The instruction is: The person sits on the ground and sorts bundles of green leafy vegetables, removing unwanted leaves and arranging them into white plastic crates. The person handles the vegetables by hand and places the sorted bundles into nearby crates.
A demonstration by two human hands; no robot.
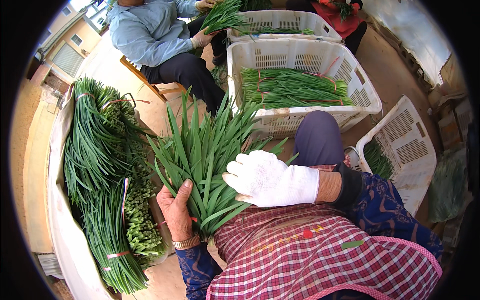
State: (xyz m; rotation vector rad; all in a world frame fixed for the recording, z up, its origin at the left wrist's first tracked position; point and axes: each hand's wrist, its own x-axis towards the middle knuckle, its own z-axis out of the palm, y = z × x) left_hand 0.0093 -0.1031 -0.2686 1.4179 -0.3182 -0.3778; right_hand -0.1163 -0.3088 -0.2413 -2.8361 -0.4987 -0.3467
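A loose-topped bunch of green leafy stalks, probably garlic chives, lies across my lap with its leaf ends fanned away from me. My bare left hand grips it from the left side, thumb on top of the leaves. A bit of red tie shows by that palm. My right hand, in a white knit glove, rests against the right side of the leaves with fingers curled; whether it pinches any leaf is hidden. Under the bunch is a red checked apron with a cut leaf piece on it.
On my left, a cloth-lined container holds tied bunches of chives. Ahead stands a white plastic crate with tied bunches, another crate behind it. A tilted crate is at right. A gloved co-worker sits opposite holding greens.
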